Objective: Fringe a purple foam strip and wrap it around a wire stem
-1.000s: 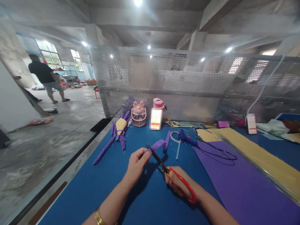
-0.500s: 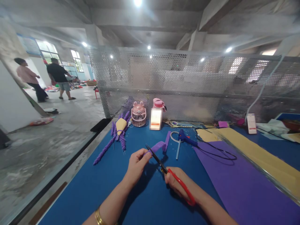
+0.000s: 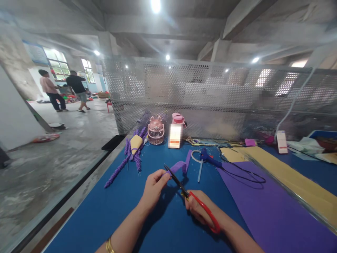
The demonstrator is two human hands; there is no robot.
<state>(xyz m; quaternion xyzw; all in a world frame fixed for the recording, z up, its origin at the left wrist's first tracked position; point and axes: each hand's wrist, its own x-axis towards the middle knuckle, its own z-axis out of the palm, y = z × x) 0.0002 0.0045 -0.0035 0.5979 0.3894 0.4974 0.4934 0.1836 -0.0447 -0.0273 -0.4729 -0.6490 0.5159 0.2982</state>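
A purple paper strip (image 3: 178, 166) is pinched at its near end by my left hand (image 3: 156, 185), and it curls away to the right above the blue table (image 3: 160, 225). My right hand (image 3: 199, 207) grips red-handled scissors (image 3: 207, 213), whose dark blades cross the strip right beside my left fingertips. Whether the blades are fully closed cannot be made out. Beyond the strip lie a blue glue gun (image 3: 210, 159) with a pale glue stick and a white ring (image 3: 194, 156).
At left lie purple braided stems (image 3: 118, 174) with a yellow wrap (image 3: 136, 143). A pink jar (image 3: 156, 130) and a pink bottle (image 3: 178, 118) stand at the back by a perforated metal screen (image 3: 210, 102). Large purple sheet (image 3: 265, 200) and yellow sheets (image 3: 295, 175) cover the right.
My hands, the scissors and the strip stay nearly in place. The view has tilted slightly upward. Two people in the background at left appear farther right.
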